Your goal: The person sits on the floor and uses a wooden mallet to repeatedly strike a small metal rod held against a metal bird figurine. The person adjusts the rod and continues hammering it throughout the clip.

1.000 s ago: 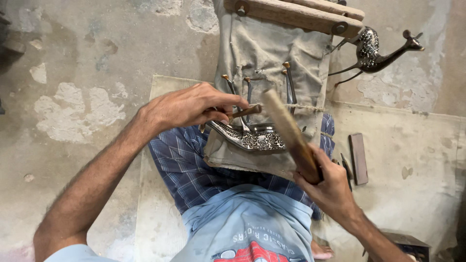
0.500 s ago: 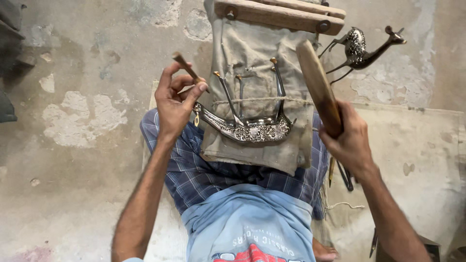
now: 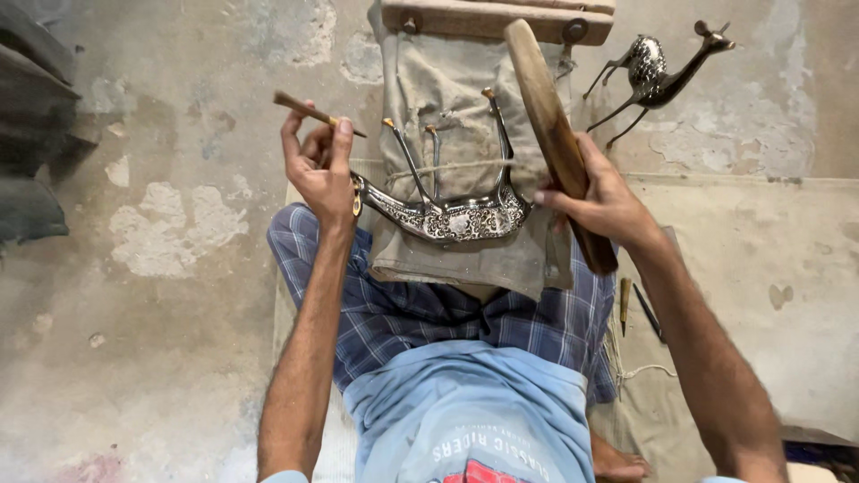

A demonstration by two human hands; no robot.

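An engraved silver deer figure (image 3: 447, 210) lies upside down, legs up, on a canvas-covered block (image 3: 447, 98) between my knees. My left hand (image 3: 318, 165) is raised just left of the figure and grips a thin chisel-like tool (image 3: 318, 114), its tip pointing right. My right hand (image 3: 599, 197) grips a long wooden mallet stick (image 3: 555, 134), held upright at the figure's right end.
A finished metal deer (image 3: 658, 76) stands on the concrete floor at upper right. Small tools (image 3: 640, 304) lie on a stone slab by my right leg. A wooden bar (image 3: 497, 18) tops the block. Dark objects (image 3: 31, 134) sit at far left.
My left hand lifted off the figure and now holds the thin tool up to the left. My right hand swung the wooden stick up from across the figure to upright.
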